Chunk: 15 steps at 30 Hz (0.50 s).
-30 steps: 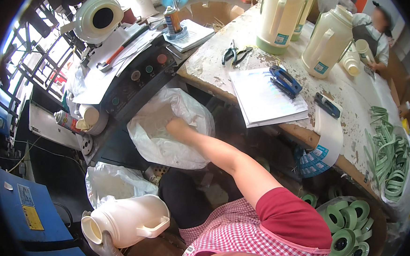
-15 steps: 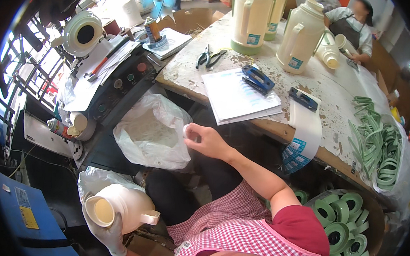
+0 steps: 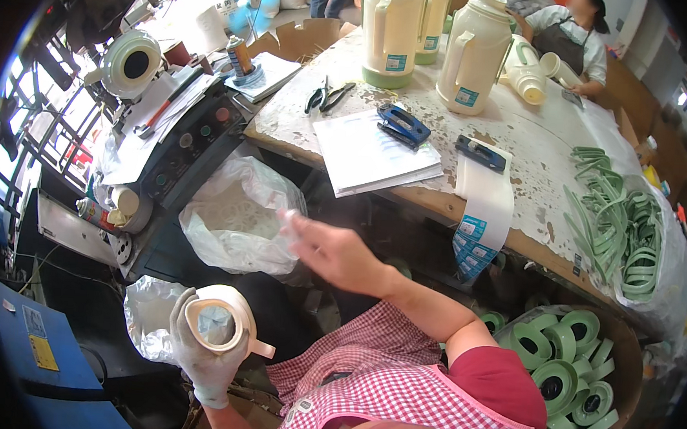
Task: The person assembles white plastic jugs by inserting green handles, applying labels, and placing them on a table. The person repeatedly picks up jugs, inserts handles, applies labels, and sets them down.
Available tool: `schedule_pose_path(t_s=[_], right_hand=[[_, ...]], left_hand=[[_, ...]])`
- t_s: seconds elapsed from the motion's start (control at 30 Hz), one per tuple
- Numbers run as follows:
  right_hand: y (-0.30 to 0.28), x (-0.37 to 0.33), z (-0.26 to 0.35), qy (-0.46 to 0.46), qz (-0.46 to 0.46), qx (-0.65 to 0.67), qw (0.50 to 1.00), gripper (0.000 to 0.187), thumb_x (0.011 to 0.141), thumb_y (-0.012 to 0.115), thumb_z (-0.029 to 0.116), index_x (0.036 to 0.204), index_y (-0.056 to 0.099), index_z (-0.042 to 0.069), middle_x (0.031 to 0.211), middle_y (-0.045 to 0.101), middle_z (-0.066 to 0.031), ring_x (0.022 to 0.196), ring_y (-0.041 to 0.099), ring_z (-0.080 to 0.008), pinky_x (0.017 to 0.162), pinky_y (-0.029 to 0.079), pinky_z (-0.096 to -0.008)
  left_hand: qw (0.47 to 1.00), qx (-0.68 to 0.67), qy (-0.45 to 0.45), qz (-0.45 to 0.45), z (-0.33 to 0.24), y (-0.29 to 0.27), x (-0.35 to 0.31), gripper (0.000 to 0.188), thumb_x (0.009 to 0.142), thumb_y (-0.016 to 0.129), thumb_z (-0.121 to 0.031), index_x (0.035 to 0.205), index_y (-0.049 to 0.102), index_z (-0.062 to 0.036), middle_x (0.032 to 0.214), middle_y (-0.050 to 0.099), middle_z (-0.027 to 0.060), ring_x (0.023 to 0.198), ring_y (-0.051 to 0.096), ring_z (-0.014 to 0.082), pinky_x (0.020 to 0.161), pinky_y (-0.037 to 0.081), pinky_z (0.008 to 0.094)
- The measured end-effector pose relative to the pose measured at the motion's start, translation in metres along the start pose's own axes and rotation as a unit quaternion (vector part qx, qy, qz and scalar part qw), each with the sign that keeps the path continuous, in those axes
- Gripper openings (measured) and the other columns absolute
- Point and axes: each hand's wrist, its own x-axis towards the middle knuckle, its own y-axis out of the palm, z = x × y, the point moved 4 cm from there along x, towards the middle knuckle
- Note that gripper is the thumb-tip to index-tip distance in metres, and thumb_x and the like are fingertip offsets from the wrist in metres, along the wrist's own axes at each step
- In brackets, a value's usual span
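Observation:
My left hand (image 3: 207, 368), in a pale glove, grips a cream plastic jug-shaped shell (image 3: 249, 328) from its left side. Its open mouth is turned up toward me, with a bluish-grey bottom visible inside and the handle pointing right. Bare and blurred by motion, my right hand (image 3: 333, 253) hovers over the right edge of a white plastic bag (image 3: 194, 219). Something whitish shows at its fingertips, too smeared to make out. Small translucent pieces lie inside the bag.
A worn table (image 3: 286, 124) carries pliers (image 3: 329, 97), papers (image 3: 367, 157), blue-and-black cutters (image 3: 404, 125), cream flasks (image 3: 467, 61) and green strips (image 3: 603, 207). Green rings (image 3: 557, 381) fill a box at lower right. A co-worker (image 3: 570, 40) sits across the table; a black control panel (image 3: 199, 139) stands left.
My left hand has raised the shell and turned its mouth upward and to the right. My right hand has shifted slightly left and is now blurred. The whole view has shifted a little.

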Motion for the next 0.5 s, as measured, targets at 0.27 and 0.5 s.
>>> schedule_pose_path(t_s=[0.27, 0.5], right_hand=[[0.070, -0.006, 0.075, -0.063, 0.229, 0.142, 0.961, 0.020, 0.098, 0.064, 0.006, 0.118, 0.066, 0.008, 0.108, 0.071, -0.0159, 0.097, 0.072, -0.0339, 0.086, 0.057, -0.0357], [0.095, -0.018, 0.076, -0.088, 0.290, -0.108, 0.947, 0.021, 0.085, 0.069, 0.006, 0.106, 0.064, 0.005, 0.097, 0.067, -0.0156, 0.083, 0.072, -0.0356, 0.070, 0.059, -0.0415]], left_hand=[[0.999, 0.017, 0.032, 0.021, -0.020, 0.013, 0.002, 0.073, 0.062, 0.090, -0.021, 0.127, 0.062, -0.0026, 0.132, 0.064, 0.0193, 0.118, 0.064, 0.0420, 0.101, 0.051, 0.0506], [0.996, 0.062, 0.062, 0.027, -0.027, 0.019, 0.000, 0.076, 0.061, 0.089, -0.029, 0.127, 0.061, -0.0045, 0.132, 0.064, 0.0187, 0.119, 0.063, 0.0420, 0.101, 0.050, 0.0511]])
